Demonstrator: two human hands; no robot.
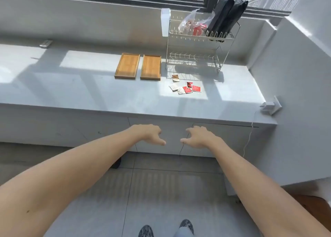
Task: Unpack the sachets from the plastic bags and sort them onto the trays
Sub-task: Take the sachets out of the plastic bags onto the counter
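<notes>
Both hands, left hand (151, 134) and right hand (196, 136), are held empty and loosely spread short of the table (107, 97) near edge. Sachets (186, 88) lie ahead, slightly right, nearer the right hand. Trays (138, 66) sit beyond-left; bags (193, 24) are on the rack (200, 45), far right.

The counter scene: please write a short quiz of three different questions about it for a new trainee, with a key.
1. True or false: both wooden trays already hold sachets.
2. Where is the plastic bag? A) on the floor B) on the top shelf of the wire rack C) in the left hand
3. Fill in: the loose sachets lie on the ______, in front of the rack.

Key: 1 false, both trays are bare. 2 B. 3 counter. Both hands, left and right hand, are empty.
</notes>
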